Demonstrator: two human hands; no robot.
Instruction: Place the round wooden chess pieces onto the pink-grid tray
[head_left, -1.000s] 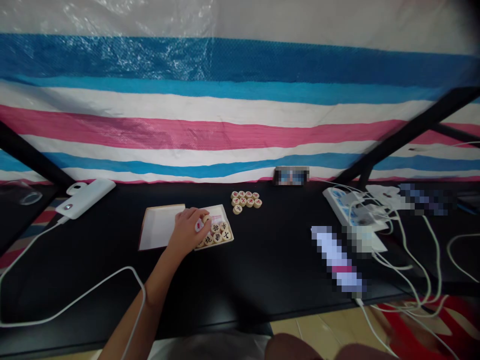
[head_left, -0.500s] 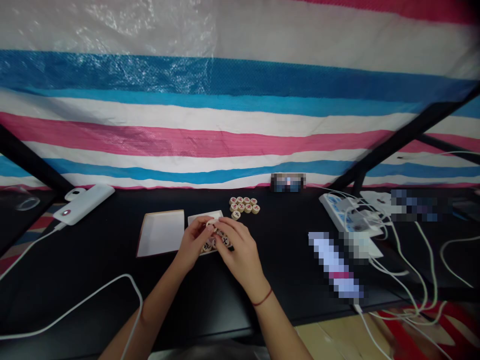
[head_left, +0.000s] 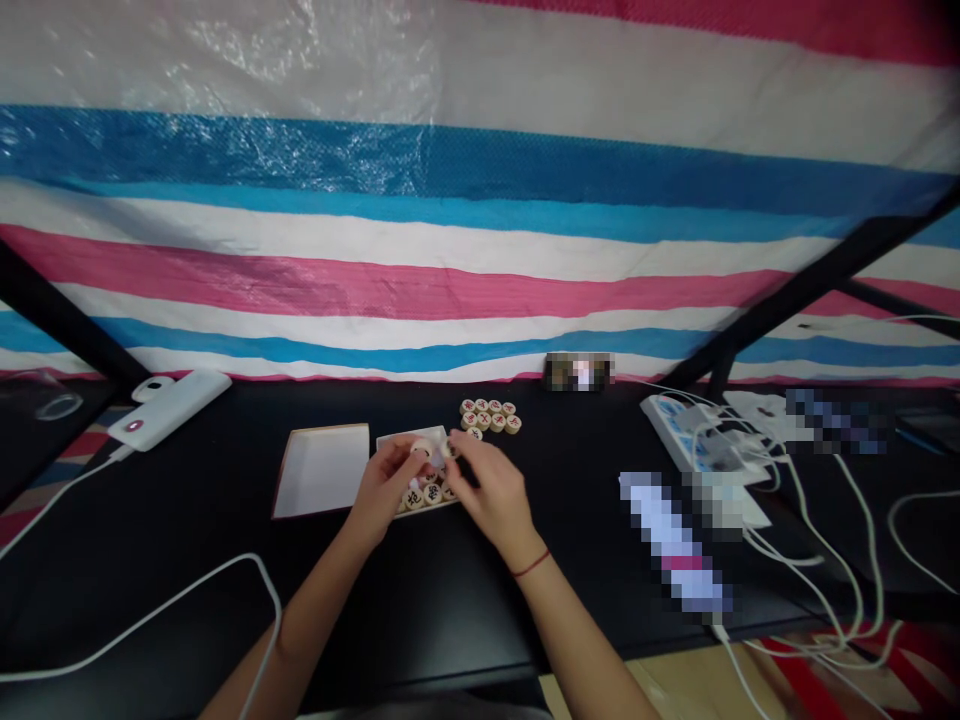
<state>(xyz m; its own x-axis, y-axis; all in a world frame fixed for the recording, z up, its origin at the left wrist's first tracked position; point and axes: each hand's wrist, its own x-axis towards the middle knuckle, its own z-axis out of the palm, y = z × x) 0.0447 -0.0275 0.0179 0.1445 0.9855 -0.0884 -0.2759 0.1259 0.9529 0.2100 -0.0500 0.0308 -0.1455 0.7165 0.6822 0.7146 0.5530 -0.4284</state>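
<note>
My left hand (head_left: 385,488) is closed in a pinch on a round Chinese chess piece (head_left: 422,450), above the white box (head_left: 401,434). Beside it, my right hand (head_left: 495,492) pinches another small pale piece (head_left: 451,450), partly hidden by the fingers. Inside the box lie more pieces, some with black characters (head_left: 413,497); the hands cover part of them. Beyond the box, several pieces with red characters (head_left: 483,421) stand in two rows. A dark-marked piece (head_left: 474,434) sits just in front of these, partly behind my right hand.
Left of the box lies its open lid (head_left: 324,470), white inside. A white device (head_left: 171,412) with a cable (head_left: 150,610) is at the left. Rightward are a blurred phone-like object (head_left: 671,540), a power strip (head_left: 673,425) and tangled cables. A striped sheet (head_left: 450,290) hangs behind the table.
My right hand has moved slightly right, away from my left, with a piece between its fingertips. More pieces in the box now show. The left hand keeps its pinch.
</note>
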